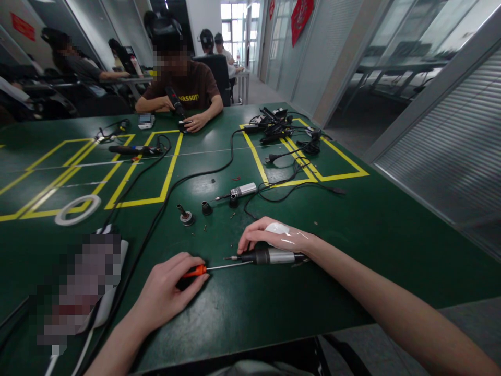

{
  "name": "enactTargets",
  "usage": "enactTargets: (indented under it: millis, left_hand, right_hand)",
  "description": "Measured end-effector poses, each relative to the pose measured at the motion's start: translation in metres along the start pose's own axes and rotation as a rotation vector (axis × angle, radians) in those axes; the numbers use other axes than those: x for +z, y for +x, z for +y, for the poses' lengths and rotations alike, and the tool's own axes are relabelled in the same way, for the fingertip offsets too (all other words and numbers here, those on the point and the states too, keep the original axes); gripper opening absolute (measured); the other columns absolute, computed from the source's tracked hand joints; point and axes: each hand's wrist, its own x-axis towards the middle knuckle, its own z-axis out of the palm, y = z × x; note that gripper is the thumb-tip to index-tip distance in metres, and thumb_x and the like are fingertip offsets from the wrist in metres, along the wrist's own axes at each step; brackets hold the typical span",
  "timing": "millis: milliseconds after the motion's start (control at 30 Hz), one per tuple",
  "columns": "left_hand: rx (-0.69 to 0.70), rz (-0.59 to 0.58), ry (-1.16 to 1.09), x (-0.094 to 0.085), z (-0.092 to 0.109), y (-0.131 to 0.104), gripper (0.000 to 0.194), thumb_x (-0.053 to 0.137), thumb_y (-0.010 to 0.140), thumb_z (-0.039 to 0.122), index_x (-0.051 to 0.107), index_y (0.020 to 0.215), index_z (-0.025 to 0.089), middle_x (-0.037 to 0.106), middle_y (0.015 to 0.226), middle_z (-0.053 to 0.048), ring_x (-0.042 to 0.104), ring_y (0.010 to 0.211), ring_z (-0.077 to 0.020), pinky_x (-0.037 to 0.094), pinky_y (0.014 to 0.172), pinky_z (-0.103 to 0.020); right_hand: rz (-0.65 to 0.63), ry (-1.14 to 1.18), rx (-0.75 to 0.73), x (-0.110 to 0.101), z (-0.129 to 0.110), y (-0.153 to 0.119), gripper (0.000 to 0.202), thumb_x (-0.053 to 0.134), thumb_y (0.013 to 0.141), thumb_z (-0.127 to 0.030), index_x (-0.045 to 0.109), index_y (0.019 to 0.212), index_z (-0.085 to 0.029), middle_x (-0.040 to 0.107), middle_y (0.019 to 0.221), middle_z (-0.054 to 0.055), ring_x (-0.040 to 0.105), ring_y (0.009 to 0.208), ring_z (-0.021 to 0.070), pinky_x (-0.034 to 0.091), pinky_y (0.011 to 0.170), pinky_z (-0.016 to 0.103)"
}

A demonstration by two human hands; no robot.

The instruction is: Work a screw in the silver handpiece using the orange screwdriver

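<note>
My left hand (170,284) is curled around the orange handle of a screwdriver (229,266) lying low over the green table. The screwdriver's thin metal shaft points right, its tip close to a black and silver electric screwdriver (270,256). Just behind that tool rests my right hand (274,235), fingers bent down toward the table and nothing visible in them. A white patch covers part of its back. Farther back lie a silver tool part with a thin bit (243,190), two black collars (206,208) and a round metal piece with a stem (186,215).
A white tape ring (77,210) and a blurred-out pale-edged object (117,282) lie at left. Black cables (183,180) cross the table. Tangled cords and tools (276,125) fill the back right. Across the table, a co-worker (195,86) handles a dark tool.
</note>
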Motion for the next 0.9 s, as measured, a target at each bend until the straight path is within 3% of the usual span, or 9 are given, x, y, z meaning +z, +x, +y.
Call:
enactTargets:
  millis: [133,300,533,900]
  left_hand:
    - [0.008,0.028,0.002,0.0005,0.0006,-0.0016,0.011,0.064,0.1,0.025,0.069,0.109,0.02,0.073,0.087,-0.002,0.072,0.072,-0.0143,0.055,0.067,-0.021]
    - [0.024,0.042,-0.017,-0.001,0.0012,0.0002,0.008,0.06,0.102,0.02,0.067,0.099,0.02,0.071,0.085,-0.003,0.07,0.073,-0.014,0.055,0.066,-0.021]
    - [0.031,0.119,0.063,-0.0014,-0.0053,-0.0006,0.015,0.064,0.104,0.028,0.076,0.11,0.021,0.073,0.095,-0.006,0.072,0.083,-0.0179,0.061,0.074,-0.026]
    - [-0.022,0.077,0.007,0.0005,-0.0034,-0.002,0.013,0.063,0.103,0.027,0.073,0.108,0.02,0.073,0.099,-0.006,0.074,0.083,-0.0166,0.06,0.073,-0.022]
  right_hand:
    - [0.002,-0.003,0.0,0.0,0.0,0.0,0.044,0.064,0.099,-0.052,0.082,0.093,-0.013,0.082,0.103,0.012,0.074,0.096,0.0207,0.056,0.09,0.032]
    - [0.005,-0.013,0.002,0.0002,-0.0016,-0.0007,0.041,0.064,0.099,-0.05,0.081,0.092,-0.013,0.082,0.103,0.011,0.073,0.095,0.0203,0.056,0.09,0.031]
    - [0.001,-0.004,-0.002,0.0004,-0.0029,-0.0009,0.041,0.064,0.099,-0.05,0.081,0.091,-0.013,0.081,0.102,0.011,0.073,0.095,0.0203,0.056,0.09,0.031]
    - [0.0,-0.011,0.002,-0.0002,-0.0018,-0.0007,0.04,0.064,0.099,-0.048,0.081,0.091,-0.014,0.082,0.102,0.011,0.073,0.095,0.0202,0.055,0.09,0.031]
